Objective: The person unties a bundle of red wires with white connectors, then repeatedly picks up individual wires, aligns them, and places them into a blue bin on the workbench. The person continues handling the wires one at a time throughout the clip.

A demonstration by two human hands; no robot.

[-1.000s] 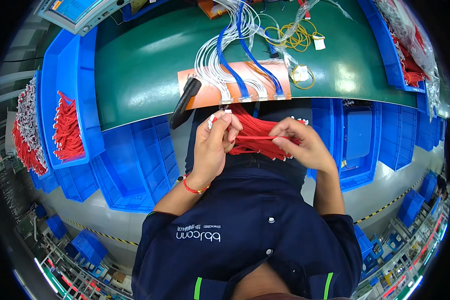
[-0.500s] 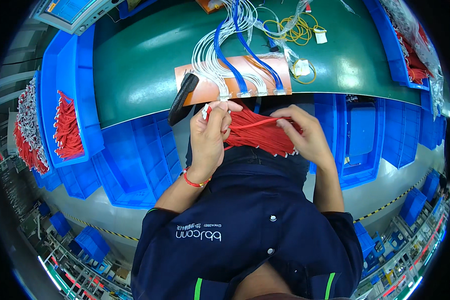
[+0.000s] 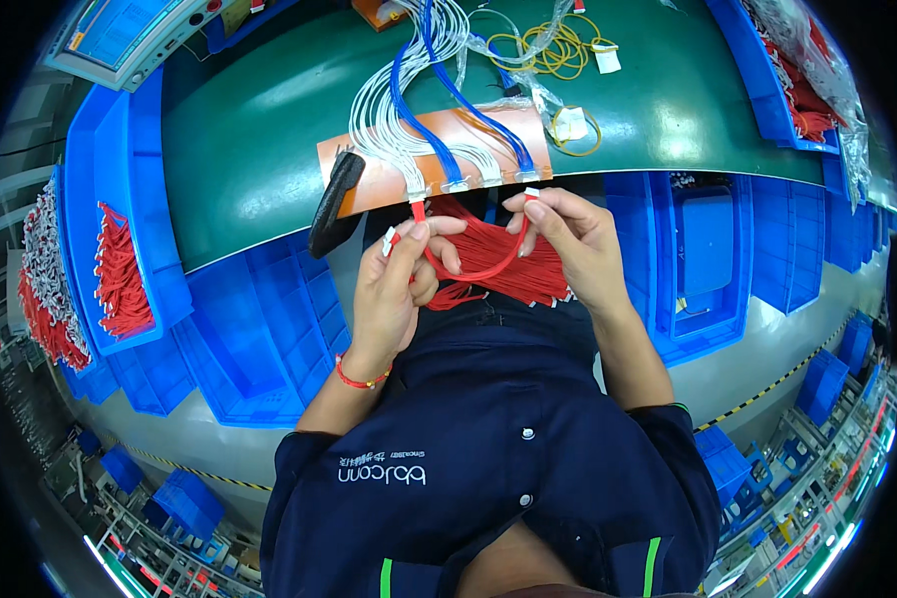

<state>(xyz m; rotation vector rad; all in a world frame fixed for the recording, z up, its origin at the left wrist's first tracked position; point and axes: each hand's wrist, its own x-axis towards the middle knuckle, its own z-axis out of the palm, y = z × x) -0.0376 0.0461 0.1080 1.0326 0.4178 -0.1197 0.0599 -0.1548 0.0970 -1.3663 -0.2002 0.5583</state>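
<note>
Grip: your left hand [image 3: 394,289] and right hand [image 3: 568,244] each pinch one end of the red wire [image 3: 473,271].
Lie: the wire sags in a loop between both pinches, bundle [image 3: 508,264] just behind.

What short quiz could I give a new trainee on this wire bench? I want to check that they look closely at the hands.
1. True or false: the left hand and the right hand hold the two ends of one red wire that sags in a loop between them.
2. What lies under the white and blue wires on the green table? A) an orange board B) a grey towel C) a glass plate
3. What does the person wear on the left wrist?

Key: 1 true. 2 A, the orange board. 3 a red bracelet.
</note>
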